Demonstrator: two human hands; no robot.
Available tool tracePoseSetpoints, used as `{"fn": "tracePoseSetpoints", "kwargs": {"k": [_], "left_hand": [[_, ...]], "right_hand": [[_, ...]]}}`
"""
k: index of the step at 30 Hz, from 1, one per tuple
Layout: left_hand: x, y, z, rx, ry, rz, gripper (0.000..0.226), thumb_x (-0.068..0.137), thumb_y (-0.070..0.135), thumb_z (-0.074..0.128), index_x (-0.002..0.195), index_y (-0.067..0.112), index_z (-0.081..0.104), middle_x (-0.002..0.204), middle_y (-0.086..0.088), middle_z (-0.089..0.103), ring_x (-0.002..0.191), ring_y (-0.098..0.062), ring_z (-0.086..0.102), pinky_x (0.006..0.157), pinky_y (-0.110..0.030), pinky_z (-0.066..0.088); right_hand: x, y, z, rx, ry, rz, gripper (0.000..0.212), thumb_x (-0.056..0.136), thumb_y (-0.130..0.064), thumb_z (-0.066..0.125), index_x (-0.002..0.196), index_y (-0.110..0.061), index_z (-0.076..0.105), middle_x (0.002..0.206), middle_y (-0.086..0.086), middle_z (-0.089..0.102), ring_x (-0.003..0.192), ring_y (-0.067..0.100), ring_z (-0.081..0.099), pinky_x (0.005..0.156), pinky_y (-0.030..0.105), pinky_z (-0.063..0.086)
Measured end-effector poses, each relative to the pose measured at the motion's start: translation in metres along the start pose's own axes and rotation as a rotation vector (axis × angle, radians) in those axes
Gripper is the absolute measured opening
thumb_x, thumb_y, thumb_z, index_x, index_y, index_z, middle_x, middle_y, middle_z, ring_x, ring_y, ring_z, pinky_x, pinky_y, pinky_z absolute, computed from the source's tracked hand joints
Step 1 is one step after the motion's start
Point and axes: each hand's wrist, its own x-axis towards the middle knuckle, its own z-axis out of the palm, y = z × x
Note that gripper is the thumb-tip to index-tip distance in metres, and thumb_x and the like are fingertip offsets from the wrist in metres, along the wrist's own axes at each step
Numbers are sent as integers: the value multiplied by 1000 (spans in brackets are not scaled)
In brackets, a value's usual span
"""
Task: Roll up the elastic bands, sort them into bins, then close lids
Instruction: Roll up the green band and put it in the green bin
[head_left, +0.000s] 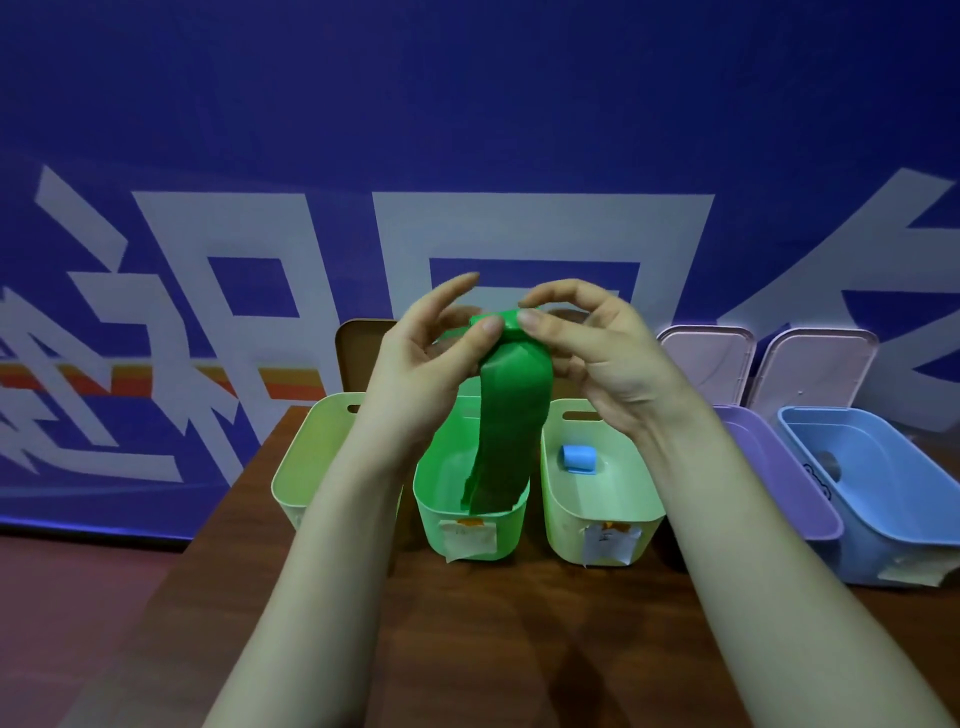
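Observation:
A wide green elastic band (506, 410) hangs from both my hands above the middle green bin (470, 535). Its top end is partly rolled between my fingers, and its loose tail drops into that bin. My left hand (431, 358) pinches the roll's left side with thumb and fingers. From the right, my right hand (597, 348) pinches the other side. A rolled light-blue band (578, 458) lies in the pale green bin (602, 530) to the right.
Another pale green bin (306, 467) stands at the left. A purple bin (789, 478) and a blue bin (883, 504) stand at the right, their pale lids (706, 364) leaning open behind. A brown lid (361, 353) stands behind the green bins. All sit on a brown wooden table (519, 623).

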Motion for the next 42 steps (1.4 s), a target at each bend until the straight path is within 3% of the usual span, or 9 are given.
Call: {"fn": "tracePoseSetpoints", "kwargs": {"k": [3, 8, 14, 19, 25, 29, 32, 35, 42], "left_hand": [[1, 0, 1, 93, 60, 37, 14, 89, 14, 63, 102, 14, 67, 97, -14, 70, 89, -23, 67, 76, -27, 55], [1, -1, -1, 158, 75, 132, 13, 89, 12, 63, 100, 15, 69, 91, -4, 71, 86, -14, 69, 74, -23, 56], [0, 1, -1, 113, 19, 153, 25, 84, 3, 66, 105, 16, 69, 95, -5, 72, 89, -27, 67, 79, -29, 58], [1, 4, 3, 86, 5, 176, 32, 82, -6, 65, 105, 16, 67, 98, -5, 72, 91, -15, 70, 79, -24, 56], [2, 5, 5, -8, 36, 134, 32, 81, -9, 65, 103, 13, 69, 94, -3, 73, 88, -14, 70, 76, -21, 56], [4, 2, 6, -4, 57, 159, 29, 81, -11, 64, 99, 11, 70, 100, -8, 72, 94, -19, 70, 83, -30, 57], [6, 2, 6, 1, 71, 179, 31, 80, -14, 62, 96, 11, 70, 101, -9, 70, 96, -15, 68, 84, -28, 56], [5, 1, 7, 8, 73, 172, 34, 77, -16, 63, 93, 12, 71, 105, -11, 68, 99, -16, 67, 86, -29, 56], [3, -1, 4, -17, 80, 43, 22, 85, 19, 68, 105, 26, 69, 115, -1, 65, 105, -13, 64, 90, -31, 54]], "right_hand": [[0, -1, 0, -105, -4, -12, 37, 77, -13, 66, 113, -10, 59, 91, 15, 68, 76, 19, 68, 63, 24, 55], [-2, 0, -1, -218, -44, -22, 12, 85, -11, 62, 97, -8, 65, 75, 1, 72, 64, 15, 68, 49, 23, 53], [-2, -1, -6, -144, -66, -51, 24, 78, -3, 66, 101, -11, 65, 85, 11, 74, 76, 26, 71, 63, 35, 60], [-1, 1, -6, -32, -65, 32, 29, 81, -3, 61, 110, 0, 62, 88, 10, 72, 72, 18, 71, 65, 26, 58], [-3, -2, -9, -219, -72, -2, 33, 78, -23, 65, 110, -15, 66, 89, 11, 72, 79, 28, 69, 65, 34, 56], [-2, -3, -8, -122, -85, -19, 28, 84, -11, 62, 112, -16, 65, 96, 9, 71, 83, 24, 70, 67, 30, 58], [0, -1, -4, -59, -89, -2, 28, 80, -24, 62, 106, -16, 66, 94, 2, 71, 83, 19, 67, 72, 31, 55], [2, 1, 2, -51, -12, -28, 15, 86, -21, 59, 97, -14, 65, 84, -3, 72, 72, 13, 68, 61, 23, 54], [-2, 4, -1, -67, -66, -8, 24, 94, -8, 51, 117, -14, 55, 89, 8, 72, 74, 16, 69, 61, 25, 55]]}}
